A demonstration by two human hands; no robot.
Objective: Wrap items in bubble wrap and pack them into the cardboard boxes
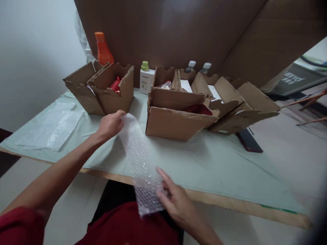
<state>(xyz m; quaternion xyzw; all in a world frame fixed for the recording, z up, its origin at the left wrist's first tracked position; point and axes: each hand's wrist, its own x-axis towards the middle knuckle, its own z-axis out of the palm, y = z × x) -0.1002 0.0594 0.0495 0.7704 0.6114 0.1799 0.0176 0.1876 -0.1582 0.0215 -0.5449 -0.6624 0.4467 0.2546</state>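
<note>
A narrow bubble wrap bag (140, 160) stretches between my two hands, slanting from the tabletop down past the table's front edge toward my lap. My left hand (111, 125) is closed on its far end, fingers pinched together. At the near end, my right hand (176, 200) holds the right side between thumb and fingers. Further left on the table lie several flat bubble wrap sheets (56, 126), apart from my hands. Whether anything is inside the bubble wrap bag I cannot make out.
Cut cardboard boxes (176, 122) stand along the back, some holding red or white items. Behind them are an orange bottle (103, 49), a white bottle with a green cap (146, 78) and two white-capped bottles (191, 66). A dark phone-like object (249, 140) lies at right.
</note>
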